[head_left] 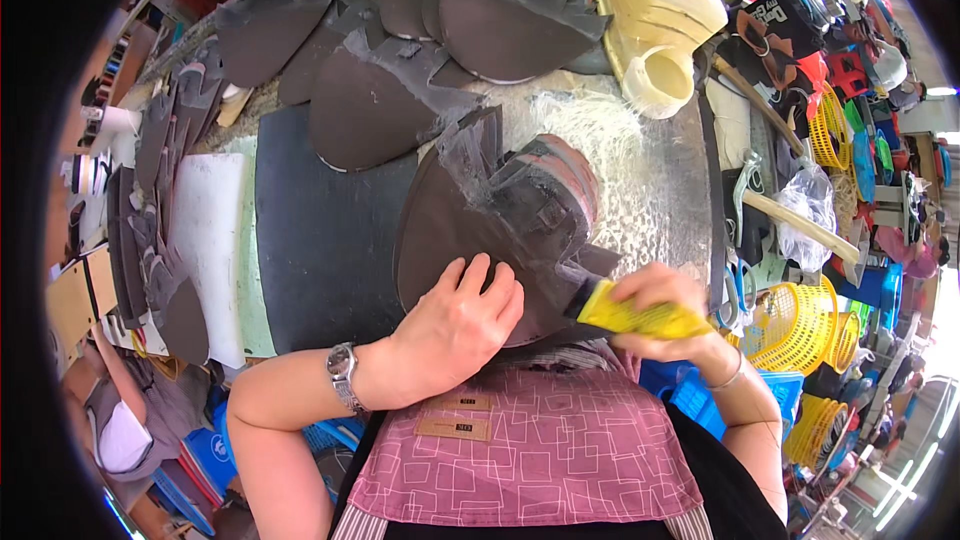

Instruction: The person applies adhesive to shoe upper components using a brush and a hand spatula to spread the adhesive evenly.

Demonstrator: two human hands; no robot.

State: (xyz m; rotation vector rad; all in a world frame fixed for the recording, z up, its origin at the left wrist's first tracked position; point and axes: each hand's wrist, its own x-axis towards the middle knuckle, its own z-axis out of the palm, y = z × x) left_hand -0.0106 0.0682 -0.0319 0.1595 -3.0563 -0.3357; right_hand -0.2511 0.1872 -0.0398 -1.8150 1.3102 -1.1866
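Observation:
My left hand rests on a dark brown leather-like piece, its fingers bent and slightly apart, pressing the near part against the worktop. Greyish glue-like smears mark the far, cut-out part of this piece, where a curved reddish edge shows. In my closed right hand is a yellow-handled brush. The brush's dark end points left and meets the right edge of the piece; its bristles are hard to make out. Several similar brown pieces lie overlapping beyond my hands.
A cream glue pot with a spout stands at the far right. Whitish dried strands cover the worktop before it. A black mat and white board lie left. A hammer and yellow baskets are right. Another person sits at lower left.

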